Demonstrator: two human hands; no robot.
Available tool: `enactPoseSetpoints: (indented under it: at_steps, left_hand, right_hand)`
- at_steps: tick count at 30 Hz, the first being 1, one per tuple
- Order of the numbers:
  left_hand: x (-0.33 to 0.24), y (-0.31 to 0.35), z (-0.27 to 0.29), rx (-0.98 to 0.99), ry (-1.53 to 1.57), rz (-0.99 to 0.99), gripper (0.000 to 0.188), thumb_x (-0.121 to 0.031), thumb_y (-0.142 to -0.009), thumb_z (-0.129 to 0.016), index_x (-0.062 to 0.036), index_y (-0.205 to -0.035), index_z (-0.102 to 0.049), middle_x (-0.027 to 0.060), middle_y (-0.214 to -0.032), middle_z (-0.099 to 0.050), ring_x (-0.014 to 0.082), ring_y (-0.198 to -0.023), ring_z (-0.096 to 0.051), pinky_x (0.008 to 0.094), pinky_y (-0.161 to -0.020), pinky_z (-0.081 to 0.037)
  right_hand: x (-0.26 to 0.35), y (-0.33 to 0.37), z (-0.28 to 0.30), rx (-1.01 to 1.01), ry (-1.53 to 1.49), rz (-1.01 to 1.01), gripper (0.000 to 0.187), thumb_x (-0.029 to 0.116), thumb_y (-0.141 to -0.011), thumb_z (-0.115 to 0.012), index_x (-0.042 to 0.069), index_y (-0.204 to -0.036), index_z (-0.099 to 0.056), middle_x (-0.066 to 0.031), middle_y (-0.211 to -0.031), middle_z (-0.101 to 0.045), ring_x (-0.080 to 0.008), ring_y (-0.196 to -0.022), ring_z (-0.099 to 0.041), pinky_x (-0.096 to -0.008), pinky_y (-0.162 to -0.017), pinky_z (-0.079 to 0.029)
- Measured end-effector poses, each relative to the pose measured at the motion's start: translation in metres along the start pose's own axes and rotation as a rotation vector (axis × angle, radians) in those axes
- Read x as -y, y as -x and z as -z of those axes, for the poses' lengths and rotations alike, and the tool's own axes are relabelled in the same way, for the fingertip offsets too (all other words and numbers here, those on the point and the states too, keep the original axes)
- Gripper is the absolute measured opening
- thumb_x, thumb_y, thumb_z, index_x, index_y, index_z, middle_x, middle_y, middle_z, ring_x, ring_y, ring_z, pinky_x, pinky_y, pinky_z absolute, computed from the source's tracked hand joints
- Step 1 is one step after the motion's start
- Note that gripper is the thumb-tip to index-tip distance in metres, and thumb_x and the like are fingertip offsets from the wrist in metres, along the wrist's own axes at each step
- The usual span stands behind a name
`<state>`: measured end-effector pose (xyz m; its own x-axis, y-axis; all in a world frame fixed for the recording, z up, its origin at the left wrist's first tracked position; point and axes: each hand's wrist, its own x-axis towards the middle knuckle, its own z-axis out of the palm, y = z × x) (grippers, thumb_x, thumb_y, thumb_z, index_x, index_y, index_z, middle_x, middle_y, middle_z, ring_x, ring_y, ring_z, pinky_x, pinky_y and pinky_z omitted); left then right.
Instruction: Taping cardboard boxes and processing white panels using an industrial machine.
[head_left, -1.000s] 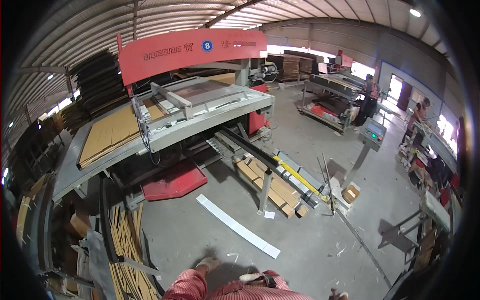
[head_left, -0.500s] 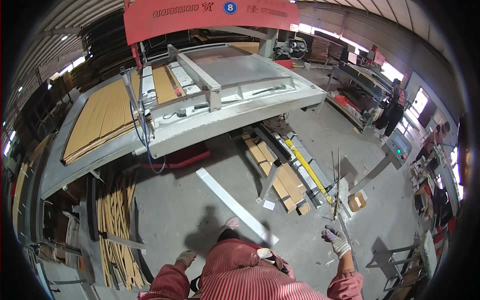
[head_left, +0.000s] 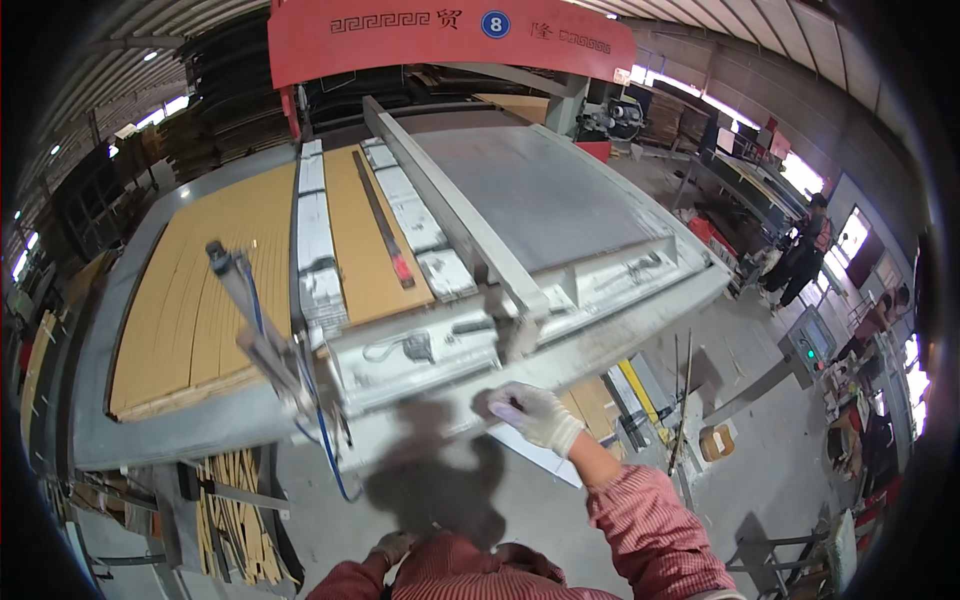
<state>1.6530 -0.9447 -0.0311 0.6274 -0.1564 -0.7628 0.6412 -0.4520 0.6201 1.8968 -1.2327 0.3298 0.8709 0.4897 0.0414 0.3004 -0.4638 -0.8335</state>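
My right hand (head_left: 537, 415), in a whitish glove with purple fingertips, reaches forward to the front edge of a large machine table (head_left: 620, 340). Its fingers are loosely bent and somewhat apart, with nothing visible in them; whether they touch the edge I cannot tell. Down by my body is my left hand (head_left: 393, 546), also gloved, its fingers blurred and partly hidden. On the machine's front ledge lie a tape measure (head_left: 416, 347) and a dark tool (head_left: 643, 264). A dark bar with a red end (head_left: 385, 220) rests on a tan strip between white blocks.
Slatted tan boards (head_left: 205, 290) cover the table's left side, behind an upright cylinder with blue hoses (head_left: 255, 320). A long white strip (head_left: 540, 455) lies on the floor below my right hand. A control panel (head_left: 808, 340) stands to the right. Two people are farther off at right.
I have come closer to the machine. My right hand has swung from out at my right side to the table's front edge; my left stays low by my body.
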Motion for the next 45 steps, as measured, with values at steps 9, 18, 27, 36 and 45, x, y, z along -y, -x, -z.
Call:
enactPoseSetpoints:
  at_steps: [9,18,27,36,45]
  left_hand:
    - [0.07,0.142,0.064,-0.304,0.508,0.059,0.039,-0.025,-0.085,-0.053,-0.0037,-0.118,-0.054,0.0114,-0.092,-0.064,0.0269,-0.08,-0.059,0.042,-0.071,-0.047]
    - [0.258,0.116,0.041,-0.545,-0.411,-0.28,0.035,-0.021,-0.089,-0.045,-0.0069,-0.12,-0.055,0.0087,-0.097,-0.064,0.0179,-0.078,-0.058,0.033,-0.072,-0.049]
    - [0.178,0.068,0.063,-0.248,0.352,-0.033,0.033,-0.029,-0.093,-0.042,-0.0096,-0.113,-0.058,0.0038,-0.084,-0.062,0.0138,-0.066,-0.053,0.0324,-0.056,-0.045]
    - [0.174,0.091,0.076,-0.313,0.109,-0.091,0.034,-0.029,-0.088,-0.049,-0.0061,-0.112,-0.058,0.0069,-0.084,-0.062,0.0182,-0.071,-0.055,0.0336,-0.063,-0.046]
    - [0.161,0.112,0.078,-0.296,-0.153,-0.173,0.034,-0.022,-0.09,-0.044,-0.0053,-0.118,-0.054,0.0053,-0.085,-0.062,0.0174,-0.069,-0.055,0.0357,-0.064,-0.047]
  right_hand:
    - [0.047,-0.207,-0.056,0.01,0.681,-0.478,0.056,0.044,-0.077,-0.064,0.001,-0.113,-0.058,-0.0186,-0.112,-0.06,-0.0321,-0.108,-0.056,-0.039,-0.092,-0.044]
    - [0.064,-0.219,-0.056,0.375,0.946,-0.343,0.073,0.071,-0.073,-0.049,0.006,-0.1,-0.067,-0.0168,-0.097,-0.066,-0.0307,-0.092,-0.063,-0.0409,-0.08,-0.047]
    - [0.057,-0.198,-0.071,0.343,0.849,-0.382,0.061,0.059,-0.084,-0.043,0.006,-0.105,-0.065,-0.017,-0.102,-0.065,-0.0315,-0.096,-0.062,-0.0445,-0.082,-0.047]
    - [0.039,-0.21,-0.077,0.083,0.807,-0.384,0.061,0.057,-0.077,-0.051,0.002,-0.101,-0.06,-0.0197,-0.087,-0.066,-0.0335,-0.083,-0.064,-0.0412,-0.074,-0.048]
    - [0.105,-0.173,-0.039,0.046,0.762,-0.322,0.058,0.056,-0.075,-0.053,0.003,-0.095,-0.064,-0.0208,-0.089,-0.065,-0.0338,-0.086,-0.063,-0.0416,-0.076,-0.048]
